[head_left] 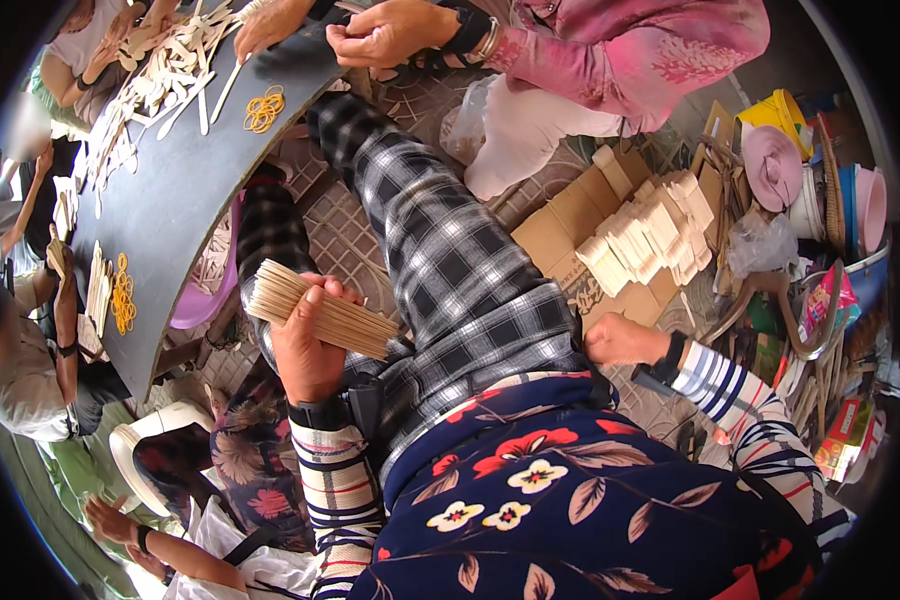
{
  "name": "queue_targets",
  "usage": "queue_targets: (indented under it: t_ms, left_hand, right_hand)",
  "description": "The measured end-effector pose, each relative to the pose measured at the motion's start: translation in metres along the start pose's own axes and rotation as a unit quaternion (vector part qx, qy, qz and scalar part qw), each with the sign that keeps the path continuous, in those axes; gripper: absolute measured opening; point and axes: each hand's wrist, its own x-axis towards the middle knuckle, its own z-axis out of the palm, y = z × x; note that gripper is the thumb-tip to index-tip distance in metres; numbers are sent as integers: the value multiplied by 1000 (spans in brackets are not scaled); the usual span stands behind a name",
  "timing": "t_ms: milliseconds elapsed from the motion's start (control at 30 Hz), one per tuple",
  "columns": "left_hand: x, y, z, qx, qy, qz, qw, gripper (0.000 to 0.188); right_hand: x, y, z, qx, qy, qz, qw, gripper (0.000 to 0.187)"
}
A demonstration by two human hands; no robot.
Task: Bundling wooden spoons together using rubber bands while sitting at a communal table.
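My left hand (310,350) is wrapped round a thick bundle of flat wooden sticks (322,312), thumb on top, above my plaid-trousered lap. The stick ends point up-left in an even stack. By my right thigh, my right hand (622,340) is curled closed; whatever its fingers may hold is hidden. Further right, stacked bundles of similar wooden sticks (650,230) lie on flattened cardboard (560,225) on the floor.
A dark table (195,190) at upper left carries a heap of loose sticks (170,75) and yellow rubber bands (263,110). Beneath it sits a purple basin (198,305). Co-workers sit around the table. Buckets, a pink hat (772,165) and a metal-framed chair crowd the right.
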Motion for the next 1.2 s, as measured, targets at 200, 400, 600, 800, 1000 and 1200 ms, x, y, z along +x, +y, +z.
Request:
queue_targets:
  t_ms: [200, 400, 600, 800, 1000, 1200]
  left_hand:
    - [-1, -8, 16, 71, -8, 3, 997, 21]
    - [-8, -14, 23, 110, -12, 1, 994, 20]
    - [-9, -21, 22, 99, -36, 10, 994, 18]
    - [-13, -23, 18, 110, -30, 12, 993, 20]
    - [-12, -27, 21, 95, -27, 3, 995, 19]
    - [-12, -28, 19, 94, -32, 9, 995, 20]
  right_hand:
    - [28, 1, 32, -154, 265, -202, 930, 13]
    - [21, -36, 30, 177, 185, -184, 949, 26]
    - [5, -55, 18, 330, 203, -117, 914, 23]
    - [-22, -3, 22, -39, 122, -63, 990, 18]
    - [8, 12, 36, -163, 180, -193, 951, 8]
    - [24, 7, 41, 56, 193, -202, 958, 12]
